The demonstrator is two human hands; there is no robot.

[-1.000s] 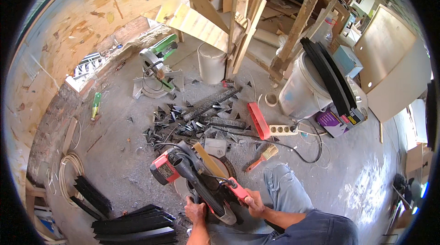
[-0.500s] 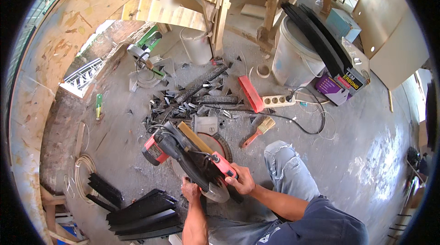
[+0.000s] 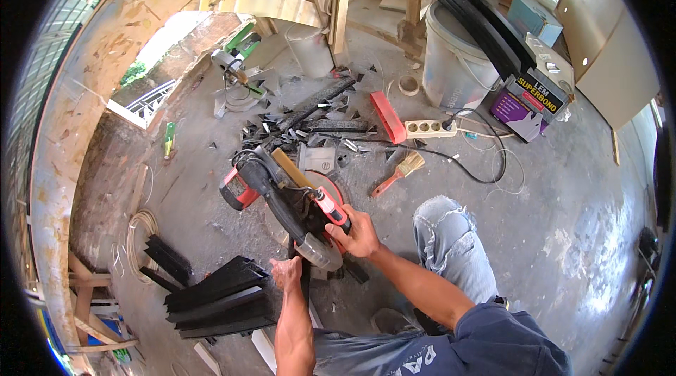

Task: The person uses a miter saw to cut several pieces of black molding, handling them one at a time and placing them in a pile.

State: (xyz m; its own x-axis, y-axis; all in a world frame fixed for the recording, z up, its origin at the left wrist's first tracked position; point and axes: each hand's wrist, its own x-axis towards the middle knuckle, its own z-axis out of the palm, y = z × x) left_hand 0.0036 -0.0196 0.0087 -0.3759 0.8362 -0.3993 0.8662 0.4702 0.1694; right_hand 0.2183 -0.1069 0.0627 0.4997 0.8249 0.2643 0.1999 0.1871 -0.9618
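A red and black miter saw (image 3: 282, 210) stands on the floor in front of me, its rounded metal blade guard toward me. My right hand (image 3: 357, 234) is wrapped round the saw's red and black handle. Left of the guard, my left hand (image 3: 286, 274) has its fingers curled in beside a narrow black strip (image 3: 305, 283). It seems to hold that strip at the saw; the fingertips are partly hidden. More black strips (image 3: 218, 298) lie in a pile by my left forearm.
Black offcuts (image 3: 310, 122) litter the floor behind the saw. Beyond them are a green saw (image 3: 236, 70), a red tray-like piece (image 3: 387, 117), a power strip (image 3: 429, 128) and a paintbrush (image 3: 400, 173). A bucket (image 3: 458, 66) carries long black strips. Coiled cable (image 3: 144, 224) lies left.
The view has shifted, and the saw head appears slightly higher. My left hand has moved a little away from the guard, and the strip beside it now shows. My right hand keeps its grip.
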